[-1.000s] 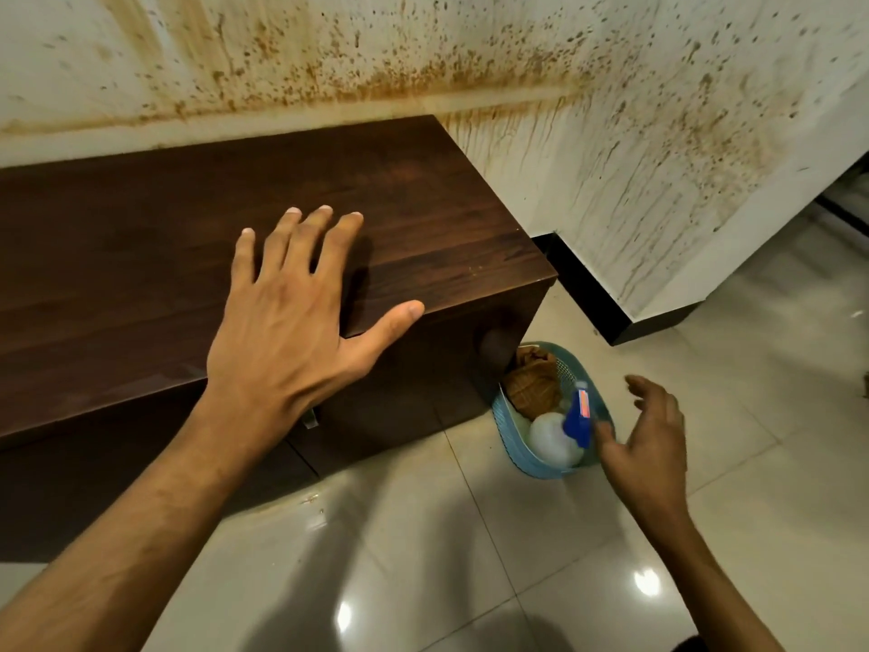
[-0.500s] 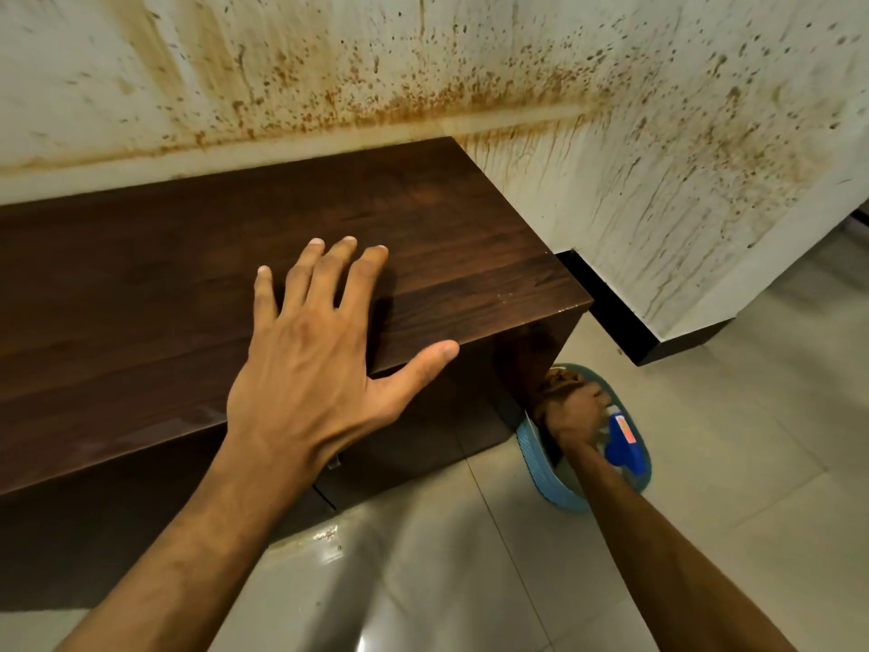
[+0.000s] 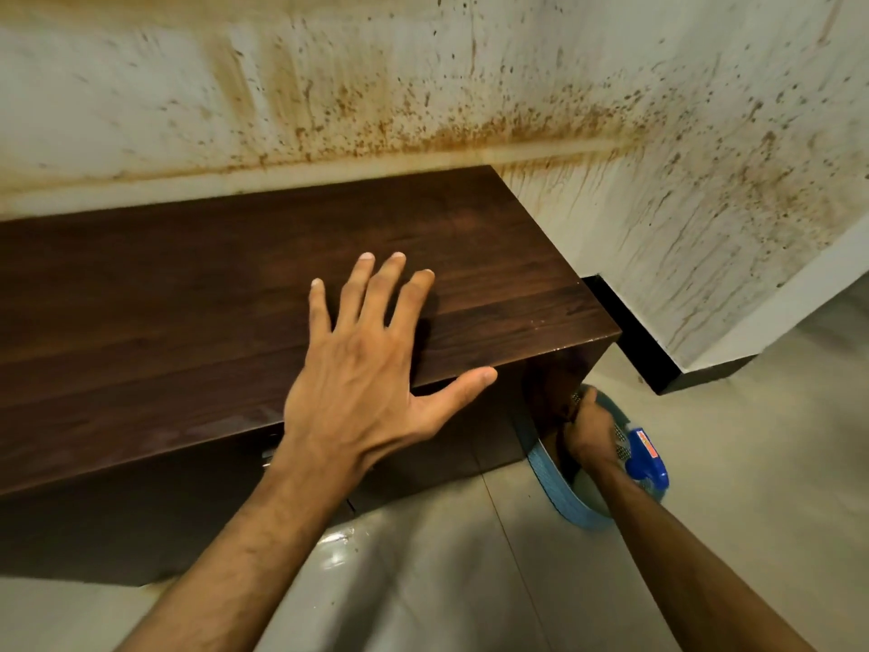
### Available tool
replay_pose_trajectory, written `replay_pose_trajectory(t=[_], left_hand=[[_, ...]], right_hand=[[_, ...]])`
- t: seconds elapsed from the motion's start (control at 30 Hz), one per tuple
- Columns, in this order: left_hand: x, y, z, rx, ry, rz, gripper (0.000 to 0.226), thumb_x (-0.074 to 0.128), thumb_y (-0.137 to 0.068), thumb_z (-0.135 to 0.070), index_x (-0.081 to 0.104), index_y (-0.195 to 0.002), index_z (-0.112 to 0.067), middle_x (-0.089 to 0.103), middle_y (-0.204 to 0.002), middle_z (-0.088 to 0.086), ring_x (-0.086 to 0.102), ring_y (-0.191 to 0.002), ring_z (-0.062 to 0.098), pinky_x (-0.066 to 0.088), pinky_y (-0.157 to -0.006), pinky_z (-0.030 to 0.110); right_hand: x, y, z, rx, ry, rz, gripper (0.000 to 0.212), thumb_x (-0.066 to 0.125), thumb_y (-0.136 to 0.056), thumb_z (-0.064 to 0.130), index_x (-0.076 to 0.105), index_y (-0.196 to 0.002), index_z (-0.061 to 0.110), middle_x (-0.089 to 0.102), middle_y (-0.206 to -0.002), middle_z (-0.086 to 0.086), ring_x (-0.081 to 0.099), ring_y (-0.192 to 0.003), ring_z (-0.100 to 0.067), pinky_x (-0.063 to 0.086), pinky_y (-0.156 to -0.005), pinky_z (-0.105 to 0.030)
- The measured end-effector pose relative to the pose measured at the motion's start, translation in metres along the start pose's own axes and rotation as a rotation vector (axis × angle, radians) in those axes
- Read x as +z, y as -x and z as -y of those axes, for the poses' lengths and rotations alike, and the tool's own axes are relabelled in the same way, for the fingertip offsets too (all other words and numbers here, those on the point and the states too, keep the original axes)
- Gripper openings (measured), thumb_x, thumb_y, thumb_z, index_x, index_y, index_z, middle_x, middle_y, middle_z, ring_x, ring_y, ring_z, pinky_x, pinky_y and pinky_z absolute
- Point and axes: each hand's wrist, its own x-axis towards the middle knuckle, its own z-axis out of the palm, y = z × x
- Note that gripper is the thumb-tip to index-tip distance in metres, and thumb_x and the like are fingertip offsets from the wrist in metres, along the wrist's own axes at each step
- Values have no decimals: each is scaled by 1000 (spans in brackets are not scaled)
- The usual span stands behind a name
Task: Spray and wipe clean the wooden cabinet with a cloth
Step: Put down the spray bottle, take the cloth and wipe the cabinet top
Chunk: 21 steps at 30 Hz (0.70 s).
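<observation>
Curled down inside the basket (image 3: 559, 487), right hand (image 3: 590, 428) has now reached in, grip contents unclear; left hand (image 3: 362, 369) stays flat on cabinet (image 3: 188, 298), fingers spread.

Dark wooden cabinet (image 3: 197, 294) against wall

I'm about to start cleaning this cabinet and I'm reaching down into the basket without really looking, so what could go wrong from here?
The right hand digs into the blue basket half hidden by the cabinet corner, so it might knock the blue spray bottle out or tip the basket. The floor looks glossy, possibly slippery, near the cabinet base. The left hand props body weight near the front edge and could slide off.
</observation>
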Motion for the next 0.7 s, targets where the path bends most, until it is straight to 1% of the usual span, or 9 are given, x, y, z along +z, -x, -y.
replay_pose_trajectory(t=[0.07, 0.13, 0.23, 0.27, 0.37, 0.47, 0.53, 0.6, 0.7], left_hand=[[1, 0, 1, 1, 14, 2, 112, 30, -88, -100, 38, -166, -20, 30, -178, 11, 19, -169, 32, 16, -132, 74], [1, 0, 1, 2, 33, -3, 113, 30, -88, -101, 37, -167, -20, 30, -178, 10, 18, -169, 32, 15, -132, 74], [1, 0, 1, -5, 60, -14, 113, 31, -88, -101, 36, -167, -21, 29, -179, 9, 17, -170, 30, 14, -133, 73], [-1, 1, 1, -8, 69, -16, 113, 32, -88, -101, 35, -168, -22, 29, -179, 8, 16, -170, 29, 14, -133, 73], [-3, 1, 1, -9, 84, 1, 113, 30, -88, -101, 32, -169, -23, 27, -180, 5, 14, -170, 27, 11, -134, 71], [-6, 3, 2, 6, 75, 5, 112, 27, -89, -102, 33, -170, -24, 28, -180, 3, 13, -171, 25, 7, -135, 69], [-8, 5, 2, 1, 67, -12, 111, 27, -90, -101, 37, -169, -23, 31, -179, 3, 16, -170, 25, 6, -136, 67], [-12, 8, 4, -58, 82, -53, 110, 27, -90, -101, 42, -167, -23, 38, -177, 4, 22, -169, 26, 8, -136, 67], [-23, 16, 17, -168, 110, -98, 112, 21, -89, -102, 44, -166, -24, 39, -176, 2, 25, -168, 25, 9, -135, 67]], right_hand=[[-5, 9, 9, -59, 117, 57, 10, 56, -102, 6, 61, -105, 14, 69, -94, -6, 67, -82, -18, 58, -70, -29], [-20, 20, 20, -135, 193, 142, 21, 54, -105, 9, 56, -89, 21, 62, -87, 2, 60, -74, -9, 48, -64, -20], [-66, 22, 32, -233, 252, 193, 5, 59, -97, 7, 64, -99, 10, 63, -92, -5, 64, -80, -24, 43, -70, -28], [-86, 17, 34, -276, 256, 175, 13, 61, -91, 11, 66, -102, 6, 64, -90, -9, 68, -84, -33, 42, -69, -31], [-171, 21, 51, -395, 225, 50, 11, 72, -88, 10, 72, -98, 6, 66, -78, -9, 71, -80, -37, 42, -59, -29], [-267, 43, 92, -557, 131, -197, 11, 79, -90, 9, 73, -99, 12, 68, -73, -5, 62, -62, -18, 42, -55, -24], [-319, 66, 123, -698, 73, -370, 17, 78, -91, 12, 73, -107, 12, 73, -83, -4, 65, -67, -13, 51, -60, -26], [-349, 91, 152, -823, 38, -491, 29, 77, -93, 16, 70, -121, 14, 77, -100, -5, 70, -82, -19, 61, -71, -38], [-358, 125, 175, -930, 290, -397, 45, 72, -92, 34, 59, -135, 26, 73, -115, 0, 66, -86, -18, 59, -70, -37]])
